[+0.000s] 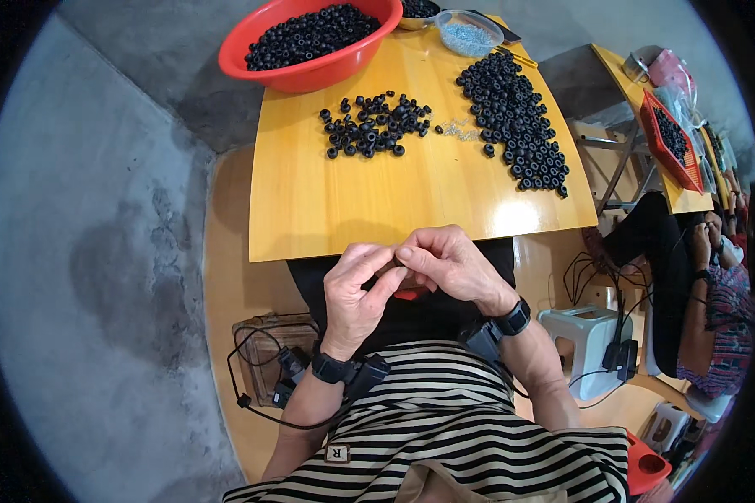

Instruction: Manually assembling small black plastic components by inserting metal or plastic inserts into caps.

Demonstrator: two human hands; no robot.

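My left hand (358, 287) and my right hand (455, 267) meet just in front of the table's near edge. Thumbs and fingertips of both are pinched together; whatever lies between them is too small and covered to make out. Beyond them, on the yellow table (310, 205), a loose group of small black knob-like parts (376, 127) lies left of centre. A denser spread of black ring-shaped parts (512, 117) covers the right side. Between the two groups sits a small scatter of silvery metal pieces (460, 130).
A red basin (327, 77) full of black parts overhangs the table's far left corner. At the far edge stand a clear bowl (470, 35) of small metal pieces and a dark-filled bowl (417, 12). To the right are a white stool (591, 348), cables and a seated person (717, 327).
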